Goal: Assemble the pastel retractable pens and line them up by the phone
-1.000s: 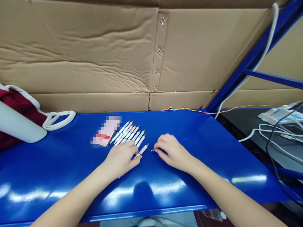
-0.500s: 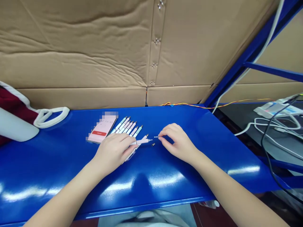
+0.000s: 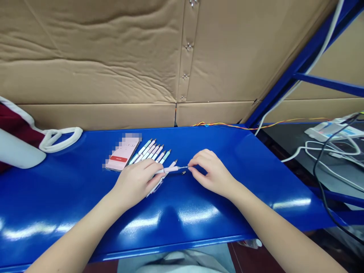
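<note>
Two-handed hold over the blue metal counter [image 3: 85,197], head view. Your left hand [image 3: 136,180] is closed around the barrel of a white-and-pink pen [image 3: 167,170], which lies nearly level, just above the counter. Your right hand [image 3: 212,170] is pinched shut on a thin metal refill [image 3: 184,167], held between thumb and forefinger in line with the pen's tip; whether it has entered the pen cannot be told. A small brass part [image 3: 184,172] lies on the counter just below the refill. A second pen [image 3: 156,186] lies partly under your left hand, beside a fanned row of pens [image 3: 148,151] and a pink-screened phone [image 3: 123,151]. Keep the pen and refill on one straight line, with your wrists low and the pinch light, so the thin metal does not bend. Take care not to brush the brass part.
</note>
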`<state>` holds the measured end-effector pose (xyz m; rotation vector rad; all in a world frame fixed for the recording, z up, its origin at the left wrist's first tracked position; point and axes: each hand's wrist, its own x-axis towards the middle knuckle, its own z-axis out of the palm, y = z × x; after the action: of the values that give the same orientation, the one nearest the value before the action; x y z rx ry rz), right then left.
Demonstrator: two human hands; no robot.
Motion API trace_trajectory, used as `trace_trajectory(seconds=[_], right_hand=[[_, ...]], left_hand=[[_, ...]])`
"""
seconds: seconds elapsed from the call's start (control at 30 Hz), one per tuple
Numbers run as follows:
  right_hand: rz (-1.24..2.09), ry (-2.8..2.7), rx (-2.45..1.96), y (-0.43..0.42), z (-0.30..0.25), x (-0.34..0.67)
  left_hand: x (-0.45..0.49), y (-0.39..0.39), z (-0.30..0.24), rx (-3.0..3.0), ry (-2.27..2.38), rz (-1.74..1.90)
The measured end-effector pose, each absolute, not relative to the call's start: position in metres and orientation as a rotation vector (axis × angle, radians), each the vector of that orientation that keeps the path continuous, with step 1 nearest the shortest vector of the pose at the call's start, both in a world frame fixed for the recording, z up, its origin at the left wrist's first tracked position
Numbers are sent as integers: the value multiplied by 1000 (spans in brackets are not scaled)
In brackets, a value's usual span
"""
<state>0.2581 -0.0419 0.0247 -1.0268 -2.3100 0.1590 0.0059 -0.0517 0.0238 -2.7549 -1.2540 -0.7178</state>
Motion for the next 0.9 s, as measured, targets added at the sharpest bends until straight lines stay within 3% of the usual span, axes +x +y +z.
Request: trace_trajectory(seconds=[0.57, 0.9], right_hand=[[443, -2265, -999, -43, 22, 255], [439, -2579, -1119, -33, 5, 256]], left_hand=[[7, -51, 22, -2816, -1253, -680], [6, -49, 23, -2752, -1299, -731]])
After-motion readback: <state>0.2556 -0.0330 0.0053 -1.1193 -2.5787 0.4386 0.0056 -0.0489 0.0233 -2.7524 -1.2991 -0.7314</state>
